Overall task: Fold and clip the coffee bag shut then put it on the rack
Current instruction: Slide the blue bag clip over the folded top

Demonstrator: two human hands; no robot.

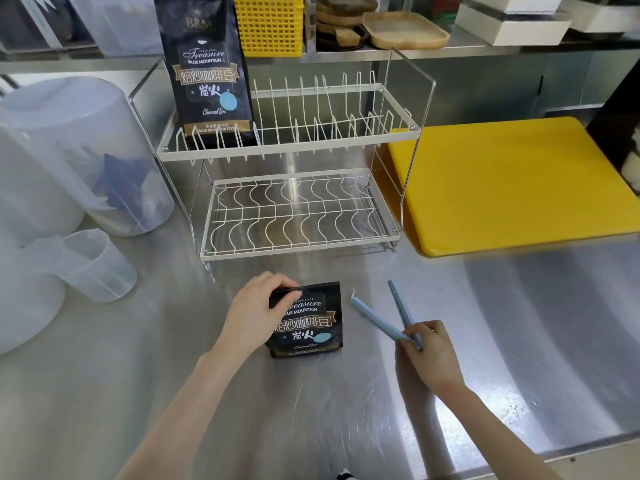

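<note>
Nearest the camera, two bare forearms reach onto the steel counter (pixel 145 341). The left hand (pixel 254 313) presses down on the folded top of the coffee bag (pixel 306 322), which stands on the counter in front of the rack (pixel 287 147). The right hand (pixel 431 351), just right of the bag, pinches the hinge end of a blue sealing clip (pixel 388 317), whose two arms are spread open. Assessment: fold appears made and held; clip not yet applied; placement outstanding. A second bag (pixel 211 74) already stands at the left of the rack's upper tier; the lower tier is vacant.
</note>
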